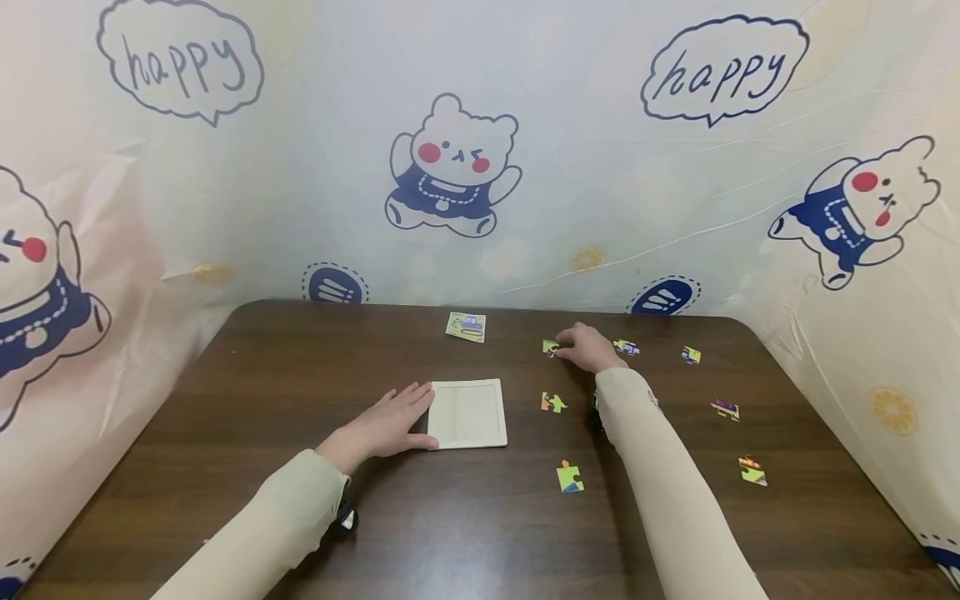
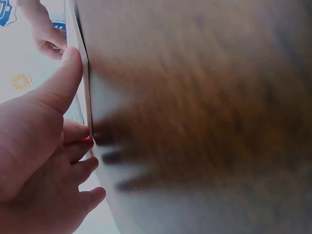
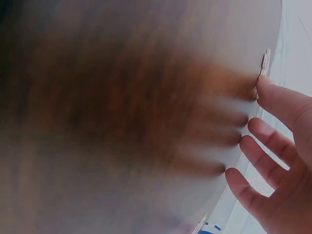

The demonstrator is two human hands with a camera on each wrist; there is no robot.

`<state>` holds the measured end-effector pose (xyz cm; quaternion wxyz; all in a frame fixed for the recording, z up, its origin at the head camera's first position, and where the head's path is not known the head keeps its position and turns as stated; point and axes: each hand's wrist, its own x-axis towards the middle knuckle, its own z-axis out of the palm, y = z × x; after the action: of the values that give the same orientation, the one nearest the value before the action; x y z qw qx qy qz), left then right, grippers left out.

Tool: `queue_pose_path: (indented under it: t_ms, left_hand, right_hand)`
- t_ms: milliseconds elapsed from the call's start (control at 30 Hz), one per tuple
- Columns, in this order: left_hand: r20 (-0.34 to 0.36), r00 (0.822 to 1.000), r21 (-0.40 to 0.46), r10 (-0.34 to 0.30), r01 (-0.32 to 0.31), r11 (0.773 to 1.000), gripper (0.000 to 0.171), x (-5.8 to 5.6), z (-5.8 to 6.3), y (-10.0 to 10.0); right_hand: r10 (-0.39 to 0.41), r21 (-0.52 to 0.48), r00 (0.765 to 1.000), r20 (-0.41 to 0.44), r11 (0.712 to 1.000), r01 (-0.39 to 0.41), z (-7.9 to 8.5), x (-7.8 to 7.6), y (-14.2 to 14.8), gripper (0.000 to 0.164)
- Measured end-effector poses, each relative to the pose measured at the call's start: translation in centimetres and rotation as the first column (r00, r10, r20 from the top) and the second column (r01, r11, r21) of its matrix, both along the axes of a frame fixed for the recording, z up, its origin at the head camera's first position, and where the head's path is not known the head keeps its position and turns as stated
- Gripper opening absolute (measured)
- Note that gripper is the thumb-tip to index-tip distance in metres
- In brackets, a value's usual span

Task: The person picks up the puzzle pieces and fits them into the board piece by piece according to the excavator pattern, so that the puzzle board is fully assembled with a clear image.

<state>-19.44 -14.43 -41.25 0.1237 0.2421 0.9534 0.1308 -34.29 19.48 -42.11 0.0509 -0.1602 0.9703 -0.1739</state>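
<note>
My left hand (image 1: 386, 423) rests with straight fingers and thumb at the left edge of a white square puzzle tray (image 1: 503, 417). The thumb (image 2: 68, 80) and fingertips meet the tray's rim in the left wrist view. Farther back, my right hand (image 1: 591, 348) reaches down to a green jigsaw puzzle piece (image 1: 549, 345) lying on the table. In the right wrist view the thumb (image 3: 273, 95) touches the edge of this flat puzzle piece (image 3: 265, 61). The other visible fingers are spread, with their tips on the tabletop; the index finger is hidden there.
More jigsaw pieces lie around: a green-orange one (image 1: 553, 403), a green-blue one (image 1: 570, 477), and others at the right (image 1: 626, 347), (image 1: 692, 356), (image 1: 725, 408), (image 1: 752, 471). A colourful picture card (image 1: 467, 327) lies near the back edge of the brown table (image 1: 337, 350). A printed curtain (image 1: 570, 167) hangs behind.
</note>
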Motion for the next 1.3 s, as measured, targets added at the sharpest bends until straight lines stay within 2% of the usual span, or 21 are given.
queue_pose_path:
  t_ms: [333, 533, 967, 1300]
  left_hand:
    - [-0.022, 1.0, -0.035, -0.019, 0.019, 0.999, 0.081, -0.2, 0.0, 0.3]
    - [-0.029, 0.999, -0.045, -0.031, 0.03, 0.999, 0.081, 0.0, 0.1, 0.5]
    - [-0.027, 0.999, -0.077, -0.033, 0.031, 0.997, 0.081, 0.0, -0.1, 0.4]
    - [-0.019, 0.999, -0.093, -0.027, 0.025, 0.995, 0.08, 0.1, 0.0, 0.5]
  right_hand:
    - [-0.017, -0.004, 1.0, -0.006, 1.0, 0.017, 0.3, 0.3, 0.1, 0.032]
    - [0.004, -0.041, 1.0, 0.007, 0.999, -0.003, 0.8, 0.4, -0.5, 0.034]
    - [0.163, -0.065, 0.982, -0.095, 0.983, -0.17, 3.8, 2.9, -5.6, 0.036]
    - [0.265, -0.079, 0.959, -0.097, 0.959, -0.273, 4.6, 5.5, -9.7, 0.034]
